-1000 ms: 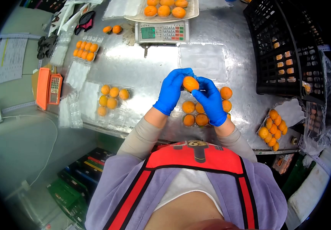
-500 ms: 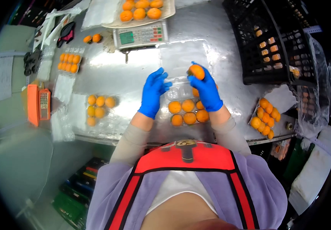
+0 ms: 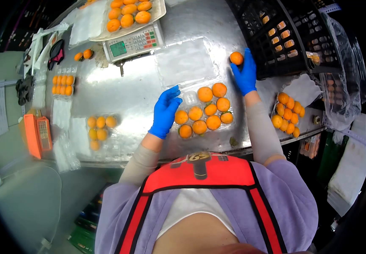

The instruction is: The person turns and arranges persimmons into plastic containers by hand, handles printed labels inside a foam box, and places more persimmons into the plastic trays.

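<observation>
My right hand (image 3: 245,74), in a blue glove, has its thumb and fingers around a mandarin (image 3: 236,58) beside the black crate. Gloved in blue too, my left hand (image 3: 165,112) is open with nothing in it, at the left edge of a clear plastic tray (image 3: 189,98). Several mandarins (image 3: 213,122) fill most of that tray's cups, while a cup at its far left shows bare plastic. Some of the fruit have green leaves.
A scale (image 3: 134,43) carries a plate of fruit at the back. The black crate (image 3: 272,38) stands at back right. Other fruit trays lie left (image 3: 101,122), far left (image 3: 63,84) and right (image 3: 289,113). An orange device (image 3: 38,134) sits at the left edge.
My right hand has moved from over the tray to the right and away from me, with a mandarin at its fingers. The tray's fruit is now uncovered. The whole view has shifted and turned slightly.
</observation>
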A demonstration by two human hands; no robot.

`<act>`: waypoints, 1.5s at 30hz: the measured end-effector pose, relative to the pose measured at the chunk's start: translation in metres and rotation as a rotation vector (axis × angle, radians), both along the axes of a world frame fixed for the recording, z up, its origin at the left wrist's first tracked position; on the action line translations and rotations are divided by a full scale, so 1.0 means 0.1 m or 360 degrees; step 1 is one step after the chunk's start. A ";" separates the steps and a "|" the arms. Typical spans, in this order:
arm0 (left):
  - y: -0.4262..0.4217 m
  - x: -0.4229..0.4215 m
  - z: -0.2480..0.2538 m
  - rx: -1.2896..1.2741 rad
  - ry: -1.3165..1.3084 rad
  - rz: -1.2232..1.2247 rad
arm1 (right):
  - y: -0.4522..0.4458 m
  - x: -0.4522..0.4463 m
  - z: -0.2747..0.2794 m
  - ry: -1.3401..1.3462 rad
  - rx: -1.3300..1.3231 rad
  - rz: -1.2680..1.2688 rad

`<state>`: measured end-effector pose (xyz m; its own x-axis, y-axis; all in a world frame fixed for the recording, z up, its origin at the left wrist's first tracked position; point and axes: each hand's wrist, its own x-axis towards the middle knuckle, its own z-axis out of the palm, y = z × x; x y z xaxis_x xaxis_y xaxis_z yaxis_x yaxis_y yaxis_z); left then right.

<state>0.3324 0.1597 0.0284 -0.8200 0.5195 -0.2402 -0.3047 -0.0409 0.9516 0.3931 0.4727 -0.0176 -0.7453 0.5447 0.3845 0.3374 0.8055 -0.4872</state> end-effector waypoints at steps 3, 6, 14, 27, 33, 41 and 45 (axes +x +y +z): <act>0.00 0.03 -0.03 -0.0091 0.0139 -0.0051 | -0.07 0.23 0.05 0.0226 -0.0273 -0.0069; -0.01 0.06 -0.04 -0.0276 0.0271 -0.0085 | -0.23 0.57 0.08 0.0266 -0.0598 -0.0133; 0.32 0.08 0.01 -0.0782 0.1318 -0.0377 | -0.65 0.96 -0.05 0.0140 -0.0889 -0.0079; 0.73 -0.09 -0.04 -0.1172 0.1553 -0.0794 | -0.79 0.78 0.11 0.0310 -0.1203 0.0043; 0.59 -0.10 0.06 -0.0750 0.1376 -0.0604 | -0.82 0.76 0.18 0.0351 -0.1293 0.0091; 0.32 -0.05 0.52 -0.0102 0.0893 -0.0412 | -1.11 0.47 0.95 0.0139 -0.2437 0.0507; 0.23 -0.05 0.62 0.0019 0.0888 -0.0351 | -1.39 0.34 1.23 0.0268 -0.2640 0.0828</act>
<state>0.3271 0.1827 0.0907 -0.6931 0.6919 0.2024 0.2384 -0.0450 0.9701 0.4275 0.3334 0.1058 -0.9691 0.1446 -0.1997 0.0915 -0.5414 -0.8358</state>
